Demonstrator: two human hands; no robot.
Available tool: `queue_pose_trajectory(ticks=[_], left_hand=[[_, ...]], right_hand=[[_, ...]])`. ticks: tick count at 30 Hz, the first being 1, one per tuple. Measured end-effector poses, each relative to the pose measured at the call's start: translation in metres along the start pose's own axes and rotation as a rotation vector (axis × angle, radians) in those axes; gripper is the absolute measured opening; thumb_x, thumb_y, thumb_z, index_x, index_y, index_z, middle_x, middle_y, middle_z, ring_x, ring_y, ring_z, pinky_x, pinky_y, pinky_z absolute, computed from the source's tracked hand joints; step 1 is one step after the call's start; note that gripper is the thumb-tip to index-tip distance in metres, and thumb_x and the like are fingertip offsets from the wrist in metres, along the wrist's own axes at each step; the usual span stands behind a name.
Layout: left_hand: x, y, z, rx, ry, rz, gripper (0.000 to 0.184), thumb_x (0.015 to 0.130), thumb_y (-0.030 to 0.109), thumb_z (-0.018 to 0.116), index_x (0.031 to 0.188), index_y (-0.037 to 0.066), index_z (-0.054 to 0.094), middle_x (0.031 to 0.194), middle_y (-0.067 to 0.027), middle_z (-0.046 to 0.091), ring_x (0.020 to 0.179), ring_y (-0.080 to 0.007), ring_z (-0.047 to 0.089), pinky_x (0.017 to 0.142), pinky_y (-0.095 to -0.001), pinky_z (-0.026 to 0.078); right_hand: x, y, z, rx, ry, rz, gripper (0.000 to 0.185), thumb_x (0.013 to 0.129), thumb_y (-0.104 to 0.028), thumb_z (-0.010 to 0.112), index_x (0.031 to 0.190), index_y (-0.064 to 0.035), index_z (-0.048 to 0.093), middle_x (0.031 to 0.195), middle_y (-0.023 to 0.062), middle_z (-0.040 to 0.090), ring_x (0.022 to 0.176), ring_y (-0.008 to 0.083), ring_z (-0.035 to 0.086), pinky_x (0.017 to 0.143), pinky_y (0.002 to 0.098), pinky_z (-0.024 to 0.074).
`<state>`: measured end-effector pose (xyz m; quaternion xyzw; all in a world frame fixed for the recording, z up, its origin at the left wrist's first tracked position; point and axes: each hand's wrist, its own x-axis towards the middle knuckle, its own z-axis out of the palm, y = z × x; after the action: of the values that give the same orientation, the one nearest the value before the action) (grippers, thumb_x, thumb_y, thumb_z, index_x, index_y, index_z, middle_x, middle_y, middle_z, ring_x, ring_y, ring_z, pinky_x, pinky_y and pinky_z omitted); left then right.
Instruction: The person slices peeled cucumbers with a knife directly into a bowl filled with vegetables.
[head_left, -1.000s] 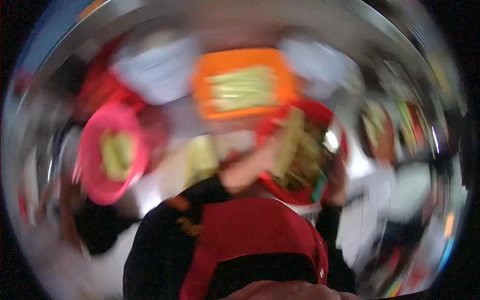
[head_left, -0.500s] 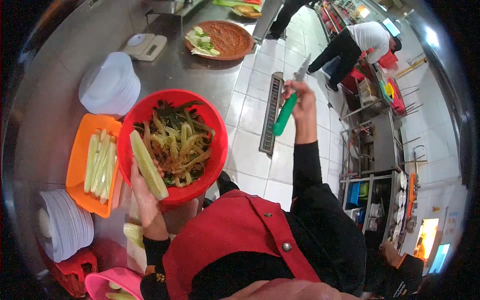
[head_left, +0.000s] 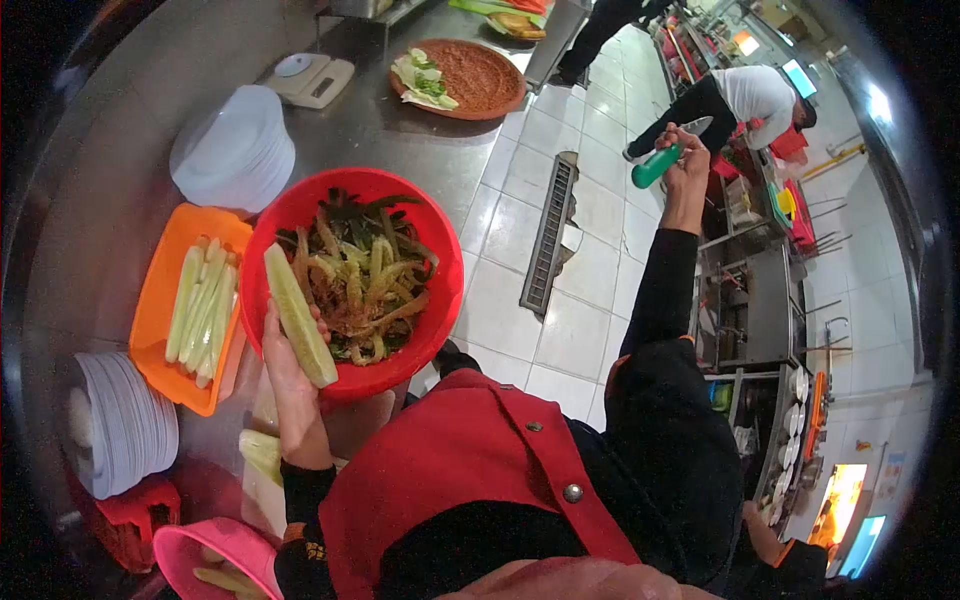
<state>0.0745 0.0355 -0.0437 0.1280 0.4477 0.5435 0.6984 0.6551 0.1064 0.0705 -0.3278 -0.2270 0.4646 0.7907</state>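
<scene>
My left hand (head_left: 292, 385) grips a long piece of peeled cucumber (head_left: 300, 318), cut face up, at the near left rim of a red bowl (head_left: 452, 290). Scraped-out cucumber cores and dark green peelings (head_left: 365, 270) fill much of that bowl. Out to the right, over the floor, my right hand (head_left: 687, 165) is closed around a green-handled knife (head_left: 657, 166), its blade pointing away. Left of the bowl, several pale cucumber strips (head_left: 203, 310) lie in an orange tray (head_left: 160, 345). Another cucumber piece (head_left: 262, 455) rests by my left wrist on a white board (head_left: 262, 500).
Stacked white plates (head_left: 232, 150) and a second plate stack (head_left: 125, 425) line the wall side. Further back are a kitchen scale (head_left: 315, 80) and a clay dish (head_left: 480, 75) of red-brown sauce. A pink bucket (head_left: 215, 550) sits low left. A person (head_left: 745, 95) bends over a far counter.
My right hand has swung outward to the right and farther away with the knife. My left hand keeps the cucumber piece at the bowl. The view has shifted slightly.
</scene>
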Motion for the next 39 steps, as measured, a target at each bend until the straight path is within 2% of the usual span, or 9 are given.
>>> queue_pose_trajectory(ticks=[3, 5, 11, 13, 15, 17, 20, 36, 39], left_hand=[[0.012, -0.008, -0.009, -0.006, 0.034, 0.004, 0.04, 0.091, 0.043, 0.037, 0.1, 0.007, 0.05, 0.073, -0.0085, 0.055, 0.055, -0.0171, 0.052, 0.049, -0.0278, 0.046], [0.025, -0.012, -0.026, -0.158, -0.166, -0.058, 0.042, 0.091, 0.045, 0.036, 0.107, 0.008, 0.05, 0.071, -0.008, 0.056, 0.052, -0.0153, 0.052, 0.045, -0.0276, 0.046], [0.002, -0.004, -0.011, -0.126, -0.116, 0.033, 0.05, 0.089, 0.053, 0.034, 0.11, 0.009, 0.05, 0.072, -0.0097, 0.058, 0.053, -0.0182, 0.054, 0.048, -0.0289, 0.047], [-0.006, -0.001, -0.004, -0.142, -0.095, 0.051, 0.052, 0.089, 0.055, 0.033, 0.108, 0.009, 0.05, 0.071, -0.0093, 0.058, 0.053, -0.0182, 0.054, 0.048, -0.0289, 0.047], [-0.014, 0.003, 0.001, -0.144, -0.066, 0.079, 0.053, 0.089, 0.056, 0.032, 0.104, 0.009, 0.051, 0.07, -0.0085, 0.057, 0.052, -0.0178, 0.053, 0.047, -0.0283, 0.046], [-0.013, 0.001, 0.001, -0.128, -0.095, 0.117, 0.052, 0.089, 0.055, 0.031, 0.102, 0.009, 0.051, 0.069, -0.0078, 0.056, 0.051, -0.0178, 0.053, 0.046, -0.0276, 0.046], [-0.023, 0.007, 0.01, -0.078, -0.117, 0.135, 0.052, 0.09, 0.055, 0.029, 0.101, 0.01, 0.051, 0.067, -0.0068, 0.054, 0.05, -0.0167, 0.052, 0.045, -0.027, 0.044], [-0.037, 0.026, 0.035, 0.186, -0.248, 0.237, 0.054, 0.09, 0.056, 0.03, 0.102, 0.006, 0.048, 0.066, -0.0048, 0.05, 0.049, -0.0126, 0.048, 0.044, -0.0245, 0.042], [-0.035, 0.029, 0.035, 0.22, -0.278, 0.246, 0.055, 0.09, 0.056, 0.03, 0.103, 0.007, 0.048, 0.065, -0.0047, 0.05, 0.049, -0.0126, 0.049, 0.043, -0.0244, 0.041]], right_hand=[[0.014, 0.001, 0.007, -0.082, 0.027, -0.002, 0.019, 0.078, -0.006, 0.048, 0.091, 0.0088, 0.049, 0.07, 0.0125, 0.05, 0.058, 0.0229, 0.048, 0.058, 0.031, 0.0433], [-0.006, 0.029, 0.045, -0.176, 0.209, -0.095, 0.019, 0.082, -0.011, 0.05, 0.098, 0.0002, 0.052, 0.073, 0.0118, 0.053, 0.06, 0.0214, 0.05, 0.056, 0.0299, 0.0439], [-0.073, 0.148, 0.118, -0.693, -0.413, 0.232, 0.033, 0.09, -0.028, 0.051, 0.117, -0.0095, 0.046, 0.065, 0.003, 0.053, 0.048, 0.0078, 0.047, 0.04, 0.0194, 0.0361], [-0.119, 0.182, 0.152, -0.886, -0.456, 0.303, 0.022, 0.088, -0.022, 0.054, 0.105, -0.0089, 0.049, 0.059, 0.0012, 0.049, 0.047, 0.0076, 0.046, 0.042, 0.0196, 0.0373], [-0.143, 0.206, 0.16, -1.044, -0.802, 0.283, 0.02, 0.088, -0.019, 0.053, 0.103, -0.0077, 0.049, 0.059, 0.0017, 0.052, 0.048, 0.007, 0.048, 0.042, 0.0211, 0.0382], [-0.144, 0.239, 0.158, -1.098, -1.095, 0.229, 0.035, 0.088, -0.017, 0.053, 0.119, -0.0043, 0.043, 0.061, 0.0009, 0.051, 0.044, 0.006, 0.046, 0.035, 0.0196, 0.034], [-0.166, 0.242, 0.178, -1.097, -1.221, 0.302, 0.029, 0.088, -0.017, 0.053, 0.113, -0.0037, 0.046, 0.063, 0.0004, 0.052, 0.045, 0.0052, 0.046, 0.035, 0.0201, 0.0336], [-0.159, 0.221, 0.193, -1.103, -1.228, 0.361, 0.018, 0.088, -0.016, 0.053, 0.101, -0.0044, 0.049, 0.059, -0.0016, 0.048, 0.043, 0.0053, 0.04, 0.037, 0.0216, 0.0309], [-0.157, 0.219, 0.188, -1.049, -1.233, 0.366, 0.027, 0.085, -0.015, 0.057, 0.106, -0.0008, 0.047, 0.062, 0.0042, 0.053, 0.045, 0.0098, 0.046, 0.038, 0.0262, 0.0352]])
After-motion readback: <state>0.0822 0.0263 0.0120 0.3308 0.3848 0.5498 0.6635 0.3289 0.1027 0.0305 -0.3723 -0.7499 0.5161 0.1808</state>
